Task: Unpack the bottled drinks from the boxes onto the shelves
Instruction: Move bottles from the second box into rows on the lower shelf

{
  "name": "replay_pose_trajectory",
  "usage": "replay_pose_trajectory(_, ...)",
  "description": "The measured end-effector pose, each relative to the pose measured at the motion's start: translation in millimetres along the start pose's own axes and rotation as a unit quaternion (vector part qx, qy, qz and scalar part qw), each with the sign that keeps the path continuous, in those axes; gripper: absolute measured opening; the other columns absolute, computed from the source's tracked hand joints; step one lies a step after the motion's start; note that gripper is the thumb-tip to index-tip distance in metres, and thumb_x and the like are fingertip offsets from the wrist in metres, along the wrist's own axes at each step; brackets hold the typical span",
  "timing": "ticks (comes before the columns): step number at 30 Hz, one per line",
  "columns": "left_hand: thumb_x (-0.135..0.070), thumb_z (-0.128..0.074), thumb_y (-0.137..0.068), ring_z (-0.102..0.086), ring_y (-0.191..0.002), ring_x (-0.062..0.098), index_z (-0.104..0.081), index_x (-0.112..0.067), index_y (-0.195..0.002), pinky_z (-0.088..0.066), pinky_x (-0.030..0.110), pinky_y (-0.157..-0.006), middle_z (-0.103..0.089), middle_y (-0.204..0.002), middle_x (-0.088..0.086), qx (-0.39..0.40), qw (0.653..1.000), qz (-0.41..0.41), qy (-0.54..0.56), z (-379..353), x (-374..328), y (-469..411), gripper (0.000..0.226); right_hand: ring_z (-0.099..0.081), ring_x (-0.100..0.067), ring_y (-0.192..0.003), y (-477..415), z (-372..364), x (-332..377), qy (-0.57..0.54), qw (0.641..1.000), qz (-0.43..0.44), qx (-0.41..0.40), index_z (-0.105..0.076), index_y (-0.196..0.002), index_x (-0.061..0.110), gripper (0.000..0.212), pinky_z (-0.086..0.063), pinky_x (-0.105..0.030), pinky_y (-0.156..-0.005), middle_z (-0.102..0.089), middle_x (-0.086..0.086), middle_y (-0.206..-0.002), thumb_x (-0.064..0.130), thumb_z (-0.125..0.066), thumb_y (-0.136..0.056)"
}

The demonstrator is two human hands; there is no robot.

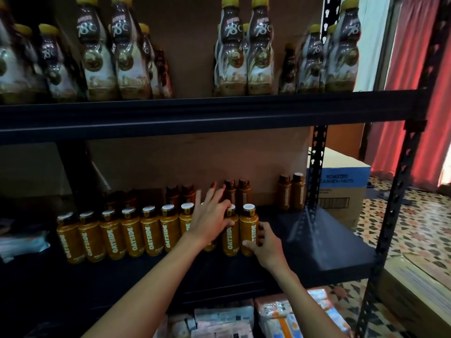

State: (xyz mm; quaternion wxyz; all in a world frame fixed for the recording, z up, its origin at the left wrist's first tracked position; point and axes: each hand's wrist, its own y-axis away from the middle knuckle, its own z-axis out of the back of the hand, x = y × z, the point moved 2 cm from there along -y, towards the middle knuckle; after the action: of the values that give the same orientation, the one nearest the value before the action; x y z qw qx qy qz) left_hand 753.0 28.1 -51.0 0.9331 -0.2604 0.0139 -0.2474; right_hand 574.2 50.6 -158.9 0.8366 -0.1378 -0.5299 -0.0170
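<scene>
Right hand (264, 245) wrapped around upright end bottle (249, 230), long axis vertical; left hand (211, 215) spread wide over neighbouring bottle (230, 231), just left. Bare shelf (317, 240) rightward.

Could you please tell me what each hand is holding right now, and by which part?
The right hand grips the end Oatside bottle by its lower body. The left hand rests over the neighbouring bottle, near its cap; a true grip cannot be told.

Dim, daylight frm right, blurry edges
</scene>
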Motion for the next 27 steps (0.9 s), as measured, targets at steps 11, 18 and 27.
replay_pose_trajectory(11, -0.044, -0.067, -0.089, -0.034, -0.145, 0.024, -0.05, -0.027, -0.138, -0.004, 0.058, -0.119, -0.049, -0.149, -0.001, 0.068, 0.996, 0.061, -0.007, 2.2, -0.3, -16.6, 0.055, -0.059, -0.016, -0.118, -7.4, -16.9, -11.3, 0.12, 0.993, -0.001, 0.017, -0.04, -0.143, 0.046, 0.069, -0.036, -0.042, -0.101, -0.067, 0.015, -0.119, 0.035, -0.073, -0.084)
replay_pose_trajectory(18, -0.045, -0.066, -0.09, -0.054, -0.128, 0.018, -0.049, -0.028, -0.137, 0.002, 0.057, -0.119, -0.065, -0.125, -0.006, 0.062, 0.996, 0.068, 0.004, -1.8, 2.5, -14.4, 0.052, -0.056, -0.014, -0.125, -9.2, -16.3, -13.5, 0.133, 0.991, 0.005, -0.002, -0.038, -0.147, 0.045, 0.068, -0.034, -0.045, -0.105, -0.062, 0.015, -0.131, 0.041, -0.072, -0.088)
replay_pose_trajectory(27, -0.042, -0.063, -0.093, -0.047, -0.135, 0.018, -0.044, -0.029, -0.14, -0.001, 0.059, -0.12, -0.058, -0.138, -0.006, 0.056, 0.995, 0.072, 0.035, -5.0, 3.3, -7.4, 0.052, -0.058, -0.016, -0.12, -9.2, -19.0, -11.8, 0.145, 0.989, -0.013, -0.02, -0.047, -0.131, 0.04, 0.048, -0.033, -0.044, -0.102, -0.067, 0.016, -0.117, 0.042, -0.071, -0.09)
